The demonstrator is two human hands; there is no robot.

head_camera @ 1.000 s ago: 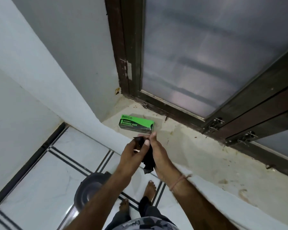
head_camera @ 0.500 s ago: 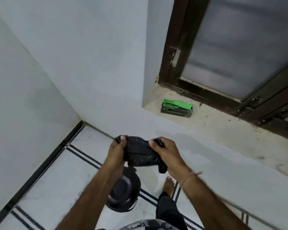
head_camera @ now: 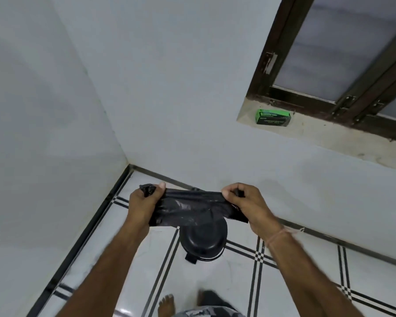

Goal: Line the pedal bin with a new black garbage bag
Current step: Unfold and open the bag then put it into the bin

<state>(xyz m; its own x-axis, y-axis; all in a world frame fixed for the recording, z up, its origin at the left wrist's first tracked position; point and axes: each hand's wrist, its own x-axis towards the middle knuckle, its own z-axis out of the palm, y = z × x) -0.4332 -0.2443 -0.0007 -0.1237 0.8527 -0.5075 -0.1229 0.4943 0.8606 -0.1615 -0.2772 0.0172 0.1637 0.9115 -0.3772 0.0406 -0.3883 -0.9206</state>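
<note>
Black garbage bag [head_camera: 192, 210] stretching between both hands, hiding upper part of pedal bin [head_camera: 202, 241] standing on tiled floor [head_camera: 238, 282] below. Left hand [head_camera: 144, 203] clenching bunched left end; right hand [head_camera: 244, 202] pinching right end. Green box [head_camera: 273, 117] sitting on sill [head_camera: 318, 136], lettering blurring, possibly "GARBAGE BAGS".

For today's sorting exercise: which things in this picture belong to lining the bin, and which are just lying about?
Belong to the job:
black garbage bag, stretched between left hand and right hand
pedal bin, lid shut, on the floor below
green box of garbage bags on the sill

Just there:
window frame
bare foot
</note>
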